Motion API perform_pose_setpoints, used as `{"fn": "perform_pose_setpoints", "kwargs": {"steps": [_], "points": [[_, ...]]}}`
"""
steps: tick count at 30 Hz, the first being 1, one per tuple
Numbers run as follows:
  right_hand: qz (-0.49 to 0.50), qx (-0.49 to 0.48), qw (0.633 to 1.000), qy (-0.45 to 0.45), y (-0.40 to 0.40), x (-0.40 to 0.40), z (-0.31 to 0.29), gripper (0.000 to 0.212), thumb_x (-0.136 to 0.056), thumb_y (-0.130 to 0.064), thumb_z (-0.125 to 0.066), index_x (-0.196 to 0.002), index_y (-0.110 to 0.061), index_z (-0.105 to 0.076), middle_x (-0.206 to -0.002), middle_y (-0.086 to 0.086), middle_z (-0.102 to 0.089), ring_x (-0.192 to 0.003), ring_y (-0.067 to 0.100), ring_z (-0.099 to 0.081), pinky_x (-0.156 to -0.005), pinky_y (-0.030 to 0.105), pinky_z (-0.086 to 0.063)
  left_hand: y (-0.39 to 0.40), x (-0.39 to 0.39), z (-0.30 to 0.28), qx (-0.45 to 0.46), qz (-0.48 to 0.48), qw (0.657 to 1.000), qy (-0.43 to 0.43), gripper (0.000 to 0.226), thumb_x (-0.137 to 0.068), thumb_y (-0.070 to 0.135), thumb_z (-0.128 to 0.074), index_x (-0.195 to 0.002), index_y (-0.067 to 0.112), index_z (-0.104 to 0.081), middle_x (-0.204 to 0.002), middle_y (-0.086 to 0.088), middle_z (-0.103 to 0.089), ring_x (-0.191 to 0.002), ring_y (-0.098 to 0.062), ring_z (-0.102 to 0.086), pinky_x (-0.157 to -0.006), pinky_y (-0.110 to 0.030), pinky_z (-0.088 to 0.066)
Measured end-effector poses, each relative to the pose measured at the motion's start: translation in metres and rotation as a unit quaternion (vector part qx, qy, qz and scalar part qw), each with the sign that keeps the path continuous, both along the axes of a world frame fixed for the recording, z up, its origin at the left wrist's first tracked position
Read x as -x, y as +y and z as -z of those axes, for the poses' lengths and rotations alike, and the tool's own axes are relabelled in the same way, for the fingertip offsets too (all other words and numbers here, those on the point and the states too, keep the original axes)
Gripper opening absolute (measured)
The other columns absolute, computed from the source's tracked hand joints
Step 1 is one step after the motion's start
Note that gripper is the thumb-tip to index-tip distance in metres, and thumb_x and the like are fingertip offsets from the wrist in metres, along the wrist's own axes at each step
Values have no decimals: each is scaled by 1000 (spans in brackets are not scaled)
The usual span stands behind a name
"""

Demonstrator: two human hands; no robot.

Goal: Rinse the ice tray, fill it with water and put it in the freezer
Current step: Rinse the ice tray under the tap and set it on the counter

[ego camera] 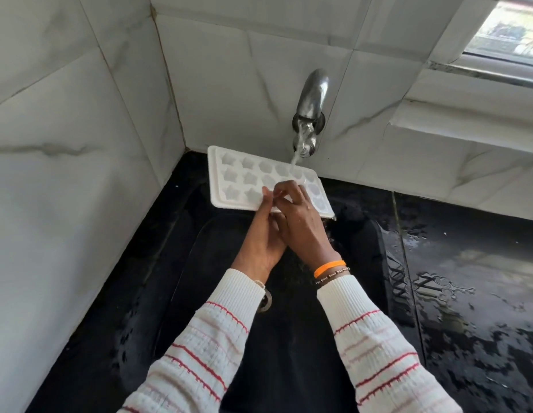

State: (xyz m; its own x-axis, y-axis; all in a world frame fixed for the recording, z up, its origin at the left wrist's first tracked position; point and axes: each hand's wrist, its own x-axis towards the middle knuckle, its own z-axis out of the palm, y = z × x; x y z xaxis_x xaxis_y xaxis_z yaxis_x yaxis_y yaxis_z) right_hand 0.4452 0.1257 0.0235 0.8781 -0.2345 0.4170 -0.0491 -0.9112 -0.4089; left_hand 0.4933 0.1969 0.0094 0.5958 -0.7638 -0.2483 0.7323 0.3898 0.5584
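Observation:
A white ice tray [235,180] with star-shaped cells is held flat over a black sink [199,263], under a metal wall tap [311,96]. Water runs from the tap onto the tray's far right cells and spills off its right end. My left hand [263,234] grips the tray's near edge, thumb on top. My right hand [301,219] lies over the tray's near right part with fingers bent on its cells. The tray's near right cells are hidden under my hands.
White marble-look tiles cover the wall on the left and behind the tap. A wet black countertop [467,293] stretches to the right of the sink. A window [509,28] sits at the top right. The sink drain [265,299] shows beside my left sleeve.

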Motion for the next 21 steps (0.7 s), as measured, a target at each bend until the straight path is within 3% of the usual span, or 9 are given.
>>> {"fn": "perform_pose_setpoints", "kwargs": {"steps": [2,4,6,8,14,17,21], "points": [[0,-58,998,2,-4,3,1,34,-76,3,-64,-107,-9,-67,-110,8,-59,-105,25,-52,-87,37,-51,2,-4,4,29,-10,999,17,53,-94,51,-35,-100,11,-69,-105,-8,-70,-105,-20,-64,-94,-34,-51],[37,-78,996,-3,-11,10,3,31,-78,-6,-68,-108,-13,-65,-113,5,-57,-110,22,-49,-96,35,-45,6,-8,8,43,-13,998,44,57,-91,57,-35,-112,10,-61,-102,-8,-71,-89,-18,-69,-75,-33,-57],[86,-23,996,14,-18,14,6,28,-78,-17,-70,-106,-17,-64,-117,5,-54,-115,27,-45,-102,39,-36,8,-11,12,27,-6,999,34,58,-90,59,-37,-118,13,-57,-96,-6,-73,-78,-16,-70,-67,-33,-57],[100,9,994,50,-20,15,7,26,-79,-21,-68,-105,-21,-64,-124,7,-48,-122,31,-36,-107,44,-26,9,-11,13,13,4,1000,16,54,-91,56,-39,-119,14,-56,-95,-5,-73,-82,-17,-70,-70,-35,-57],[57,-61,994,75,-26,14,3,26,-75,-21,-73,-101,-25,-68,-122,4,-46,-119,28,-34,-107,44,-29,11,-11,6,-24,-12,999,29,25,-90,21,-55,-113,12,-57,-99,-7,-67,-89,-19,-65,-76,-31,-54],[83,-91,991,55,-29,18,6,34,-72,-22,-77,-104,-24,-64,-121,2,-48,-117,26,-35,-103,41,-30,11,-13,4,-48,-56,995,61,27,-84,3,-58,-109,14,-57,-95,-6,-66,-84,-19,-63,-64,-26,-56],[64,-107,992,27,-20,15,8,34,-76,-11,-74,-109,-12,-64,-123,11,-43,-119,25,-37,-103,32,-35,8,-8,5,-49,-86,993,70,28,-80,-5,-59,-102,13,-59,-88,-4,-67,-76,-14,-65,-63,-21,-55]]}}
